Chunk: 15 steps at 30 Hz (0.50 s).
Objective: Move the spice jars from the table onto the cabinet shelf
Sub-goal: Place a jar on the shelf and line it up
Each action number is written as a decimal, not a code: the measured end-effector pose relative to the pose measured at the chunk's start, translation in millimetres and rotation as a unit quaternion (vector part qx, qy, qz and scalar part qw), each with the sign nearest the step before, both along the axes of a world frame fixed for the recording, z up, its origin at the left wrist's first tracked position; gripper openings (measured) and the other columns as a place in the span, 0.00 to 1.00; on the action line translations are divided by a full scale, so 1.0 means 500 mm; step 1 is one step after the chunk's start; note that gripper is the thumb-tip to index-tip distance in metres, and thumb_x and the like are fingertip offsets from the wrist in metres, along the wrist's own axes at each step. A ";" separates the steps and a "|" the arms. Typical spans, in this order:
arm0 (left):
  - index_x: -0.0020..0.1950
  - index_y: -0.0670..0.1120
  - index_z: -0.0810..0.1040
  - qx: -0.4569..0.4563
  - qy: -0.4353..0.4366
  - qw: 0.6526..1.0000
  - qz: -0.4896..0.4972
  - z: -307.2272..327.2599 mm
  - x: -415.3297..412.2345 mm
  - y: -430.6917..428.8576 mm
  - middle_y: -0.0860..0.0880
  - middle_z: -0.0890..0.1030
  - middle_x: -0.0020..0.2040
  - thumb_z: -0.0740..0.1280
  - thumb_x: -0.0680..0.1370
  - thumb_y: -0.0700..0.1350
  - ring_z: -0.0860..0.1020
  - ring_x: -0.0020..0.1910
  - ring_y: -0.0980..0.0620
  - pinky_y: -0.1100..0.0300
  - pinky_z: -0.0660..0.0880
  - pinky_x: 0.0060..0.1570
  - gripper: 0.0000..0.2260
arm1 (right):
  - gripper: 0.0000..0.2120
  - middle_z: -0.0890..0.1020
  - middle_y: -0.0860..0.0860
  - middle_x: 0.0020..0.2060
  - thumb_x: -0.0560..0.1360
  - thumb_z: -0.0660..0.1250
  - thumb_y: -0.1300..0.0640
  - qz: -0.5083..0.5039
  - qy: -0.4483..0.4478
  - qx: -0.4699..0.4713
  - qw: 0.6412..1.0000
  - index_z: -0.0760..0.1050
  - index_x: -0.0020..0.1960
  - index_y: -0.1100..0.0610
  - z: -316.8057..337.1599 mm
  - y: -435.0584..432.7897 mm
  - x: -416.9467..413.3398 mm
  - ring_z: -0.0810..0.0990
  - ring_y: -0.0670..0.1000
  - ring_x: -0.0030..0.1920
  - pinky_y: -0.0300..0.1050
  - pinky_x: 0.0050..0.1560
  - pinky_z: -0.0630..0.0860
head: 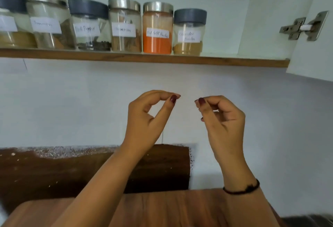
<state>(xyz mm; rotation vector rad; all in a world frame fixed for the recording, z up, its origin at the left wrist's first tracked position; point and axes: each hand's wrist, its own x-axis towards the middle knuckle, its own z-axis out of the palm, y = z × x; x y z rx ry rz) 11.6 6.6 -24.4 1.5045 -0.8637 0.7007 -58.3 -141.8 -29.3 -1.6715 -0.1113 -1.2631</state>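
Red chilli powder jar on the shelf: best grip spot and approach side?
Probably the steel lid of the red chilli powder jar, from the front and above: it stands upright at the shelf edge, neighbouring jars crowd both sides, free space overhead.

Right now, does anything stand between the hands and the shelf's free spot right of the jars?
Nothing visible: the left hand and right hand are below the shelf in open air, and the cabinet door stands open.

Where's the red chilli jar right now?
In the head view the chilli jar stands on the shelf, second from the row's right end, between a steel-lidded jar and the grey-lidded coriander jar.
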 end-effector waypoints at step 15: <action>0.46 0.44 0.81 -0.097 0.187 0.963 -0.166 -0.193 -0.136 0.054 0.50 0.83 0.42 0.62 0.82 0.42 0.82 0.47 0.51 0.60 0.77 0.52 0.09 | 0.06 0.84 0.51 0.39 0.77 0.66 0.56 0.086 0.063 -0.013 0.994 0.81 0.46 0.54 -0.151 0.095 -0.151 0.82 0.51 0.41 0.42 0.43 0.80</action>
